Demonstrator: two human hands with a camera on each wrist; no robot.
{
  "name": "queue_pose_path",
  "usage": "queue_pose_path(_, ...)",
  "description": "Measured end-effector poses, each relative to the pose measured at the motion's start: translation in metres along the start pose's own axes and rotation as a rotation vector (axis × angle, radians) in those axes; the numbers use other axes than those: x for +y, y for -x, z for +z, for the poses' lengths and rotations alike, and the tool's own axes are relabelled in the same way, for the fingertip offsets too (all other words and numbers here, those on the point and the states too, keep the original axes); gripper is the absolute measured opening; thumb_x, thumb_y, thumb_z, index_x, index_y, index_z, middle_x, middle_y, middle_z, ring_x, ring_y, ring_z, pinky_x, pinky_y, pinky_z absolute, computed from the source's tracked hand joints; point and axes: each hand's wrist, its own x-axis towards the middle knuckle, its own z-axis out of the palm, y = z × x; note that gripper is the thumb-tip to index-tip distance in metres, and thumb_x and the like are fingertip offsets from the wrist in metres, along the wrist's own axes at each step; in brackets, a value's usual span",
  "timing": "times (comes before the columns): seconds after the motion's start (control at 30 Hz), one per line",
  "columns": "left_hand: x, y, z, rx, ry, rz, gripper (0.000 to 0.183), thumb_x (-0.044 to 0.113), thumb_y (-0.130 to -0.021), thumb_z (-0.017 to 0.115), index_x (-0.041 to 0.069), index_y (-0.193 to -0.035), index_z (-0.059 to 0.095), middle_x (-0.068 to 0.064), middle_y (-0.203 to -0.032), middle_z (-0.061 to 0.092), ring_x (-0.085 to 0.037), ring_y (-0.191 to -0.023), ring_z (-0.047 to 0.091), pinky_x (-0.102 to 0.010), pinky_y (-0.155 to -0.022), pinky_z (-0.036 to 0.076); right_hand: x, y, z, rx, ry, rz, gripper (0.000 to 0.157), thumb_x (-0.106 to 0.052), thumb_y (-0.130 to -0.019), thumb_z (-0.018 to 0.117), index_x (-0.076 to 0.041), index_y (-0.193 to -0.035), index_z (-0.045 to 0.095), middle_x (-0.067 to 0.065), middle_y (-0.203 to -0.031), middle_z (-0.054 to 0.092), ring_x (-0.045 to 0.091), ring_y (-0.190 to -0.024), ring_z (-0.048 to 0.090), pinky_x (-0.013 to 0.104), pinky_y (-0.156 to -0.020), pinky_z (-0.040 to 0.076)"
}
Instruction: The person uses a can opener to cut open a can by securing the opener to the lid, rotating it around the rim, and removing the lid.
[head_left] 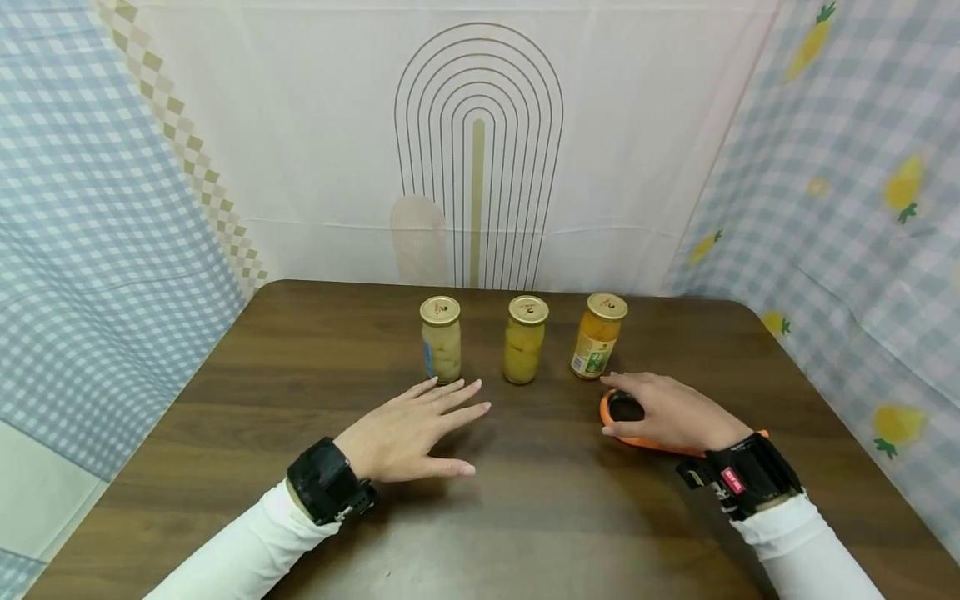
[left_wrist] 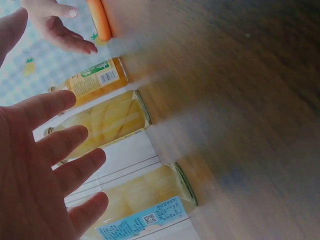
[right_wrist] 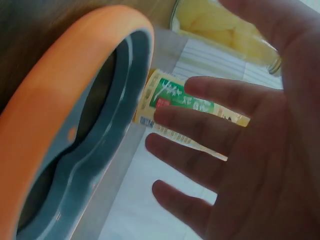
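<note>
Three glass jars with gold lids stand in a row: one with pale fruit [head_left: 442, 343] and a blue label, one with yellow fruit [head_left: 522, 346], and one with orange fruit [head_left: 597, 340] and a yellow-green label. My left hand [head_left: 408, 433] is spread palm down in front of the pale-fruit jar, holding nothing. On the right, an orange jar opener [right_wrist: 65, 75] with grey-lined holes lies on the table. My right hand [head_left: 675, 410] hovers over it with fingers extended, hiding its middle. In the right wrist view these fingers [right_wrist: 195, 125] are apart from the opener.
The brown wooden table [head_left: 480, 517] has rounded far corners. A white cloth [head_left: 315, 133] with arch lines hangs behind it. Blue checked cloths hang at the left [head_left: 97, 208] and right [head_left: 840, 225] sides.
</note>
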Motion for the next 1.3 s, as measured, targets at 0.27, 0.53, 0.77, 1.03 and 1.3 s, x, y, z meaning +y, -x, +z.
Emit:
queue_pose_path(0.27, 0.000, -0.001, -0.001, -0.021, -0.002, -0.009, 0.081, 0.077, -0.096, 0.035, 0.026, -0.160, 0.032, -0.004, -0.169, 0.024, -0.021, -0.156, 0.025, -0.046, -0.128, 0.019, 0.017, 0.000, 0.001, -0.034, 0.001, 0.021, 0.084, -0.053, -0.082, 0.080, -0.007, -0.146, 0.052, 0.024, -0.146, 0.053, 0.044, -0.133, 0.050, 0.061, -0.100, 0.048)
queue_pose_path(0.53, 0.000, -0.003, -0.004, -0.036, -0.004, -0.010, 0.080, 0.076, -0.096, 0.037, 0.027, -0.160, 0.032, -0.002, -0.170, 0.022, -0.023, -0.156, 0.026, -0.046, -0.128, 0.019, 0.019, -0.002, 0.001, -0.078, 0.011, 0.031, 0.088, -0.055, -0.079, 0.081, -0.005, -0.145, 0.052, 0.021, -0.141, 0.057, 0.040, -0.126, 0.055, 0.058, -0.096, 0.050)
queue_pose_path(0.77, 0.000, -0.001, -0.006, -0.041, 0.012, -0.020, 0.080, 0.074, -0.096, 0.040, 0.026, -0.159, 0.034, -0.004, -0.169, 0.025, -0.024, -0.155, 0.028, -0.046, -0.128, 0.019, 0.020, -0.002, -0.002, -0.085, 0.024, 0.055, 0.089, -0.051, -0.075, 0.087, -0.006, -0.143, 0.053, 0.019, -0.137, 0.059, 0.040, -0.123, 0.057, 0.058, -0.093, 0.050)
queue_pose_path(1.03, 0.001, 0.000, -0.005, -0.046, 0.007, -0.029, 0.079, 0.074, -0.096, 0.041, 0.026, -0.159, 0.035, -0.004, -0.168, 0.026, -0.022, -0.154, 0.029, -0.046, -0.128, 0.020, 0.025, -0.001, -0.006, -0.155, 0.081, 0.137, 0.100, -0.056, -0.068, 0.089, -0.005, -0.145, 0.050, 0.030, -0.140, 0.052, 0.052, -0.123, 0.054, 0.065, -0.089, 0.049)
queue_pose_path(1.3, 0.001, -0.001, -0.007, -0.042, 0.003, -0.022, 0.079, 0.075, -0.097, 0.039, 0.026, -0.159, 0.035, -0.004, -0.169, 0.026, -0.023, -0.154, 0.030, -0.046, -0.128, 0.020, 0.031, 0.000, -0.009, -0.205, 0.109, 0.188, 0.105, -0.058, -0.065, 0.089, -0.001, -0.144, 0.049, 0.031, -0.139, 0.052, 0.050, -0.119, 0.056, 0.061, -0.086, 0.050)
